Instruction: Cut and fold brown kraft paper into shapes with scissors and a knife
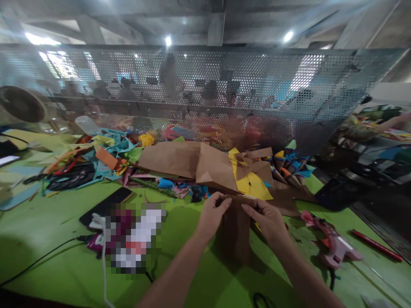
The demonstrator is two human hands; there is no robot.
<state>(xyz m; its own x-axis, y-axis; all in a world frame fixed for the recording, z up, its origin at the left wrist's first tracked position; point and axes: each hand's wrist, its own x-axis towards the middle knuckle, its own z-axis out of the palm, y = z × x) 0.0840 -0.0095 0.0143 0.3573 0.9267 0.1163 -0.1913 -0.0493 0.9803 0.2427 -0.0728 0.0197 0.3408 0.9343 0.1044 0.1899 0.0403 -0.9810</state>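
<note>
Green tabletop backed by perforated metal screen, concrete beams and lights seen above. Far left: fan placed behind heap of coloured paper scraps. Nearer: dark phone, white cable, neighbouring item blurred out. Centre: space beyond hands blocked by brown paper sheets. Brown paper strip held over table, upper edge pinched between thumb and fingers of left hand, likewise right hand. Yellow paper laid among sheets. Right: pink glue gun, then red pen.
</note>
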